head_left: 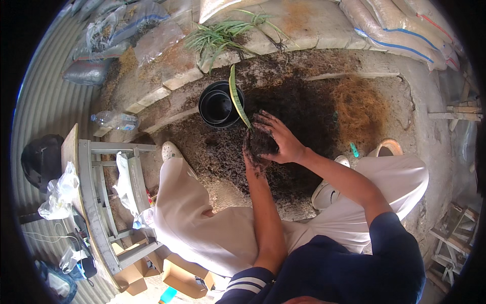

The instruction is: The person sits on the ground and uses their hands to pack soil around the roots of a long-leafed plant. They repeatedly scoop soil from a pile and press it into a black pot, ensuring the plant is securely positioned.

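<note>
My left hand (255, 155) cups a clump of dark soil (264, 142) from the left and below, its fingers mostly hidden by the soil. My right hand (283, 140) presses on the clump from the right with its fingers bent over it. Both hands are dirty with soil. A long green leaf with yellow edges (236, 97) rises from the clump, leaning over the rim of the black plastic pots (203, 102), which are nested one in another. Around and beyond the hands spreads a heap of dark soil (303, 114).
Brown fibre (358, 110) lies right of the soil, near a green-handled tool (354, 150) and a clay pot (391, 144). Uprooted green plants (224, 36) lie on the ledge beyond. A plastic bottle (117, 120) and a wooden table (85, 171) are at left; filled sacks (395, 34) stand at top right.
</note>
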The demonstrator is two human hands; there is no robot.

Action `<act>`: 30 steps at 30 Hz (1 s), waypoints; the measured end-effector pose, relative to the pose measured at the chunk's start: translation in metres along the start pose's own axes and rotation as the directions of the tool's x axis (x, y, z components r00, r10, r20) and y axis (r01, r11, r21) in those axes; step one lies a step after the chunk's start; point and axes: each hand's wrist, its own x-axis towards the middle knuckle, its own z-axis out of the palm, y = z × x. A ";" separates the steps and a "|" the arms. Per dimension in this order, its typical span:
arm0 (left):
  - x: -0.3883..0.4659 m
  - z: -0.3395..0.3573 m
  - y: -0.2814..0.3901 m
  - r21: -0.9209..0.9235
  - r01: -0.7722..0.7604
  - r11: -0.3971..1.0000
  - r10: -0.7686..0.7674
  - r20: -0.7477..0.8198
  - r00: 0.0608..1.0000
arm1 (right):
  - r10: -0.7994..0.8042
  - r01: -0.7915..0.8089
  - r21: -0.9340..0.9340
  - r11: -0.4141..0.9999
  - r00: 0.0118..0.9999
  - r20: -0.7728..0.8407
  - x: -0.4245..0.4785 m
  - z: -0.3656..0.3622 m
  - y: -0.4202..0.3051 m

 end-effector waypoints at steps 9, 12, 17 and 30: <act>0.011 -0.017 0.000 -0.240 0.230 0.943 -0.223 0.055 0.973 | 0.630 -0.648 -0.154 0.746 0.762 -0.150 0.024 -0.027 0.017; 0.010 -0.014 0.001 -0.287 0.238 0.928 -0.238 0.035 0.971 | 0.659 -0.677 -0.289 0.677 0.732 -0.173 0.011 -0.028 0.044; 0.005 -0.002 0.007 -0.265 0.265 0.927 -0.273 0.005 0.962 | 0.725 -0.682 -0.414 0.603 0.685 -0.074 0.002 -0.013 0.061; -0.002 0.017 0.008 -0.139 0.224 0.965 -0.239 -0.104 0.965 | 0.444 -0.438 -0.079 0.895 0.867 0.224 0.032 -0.014 0.039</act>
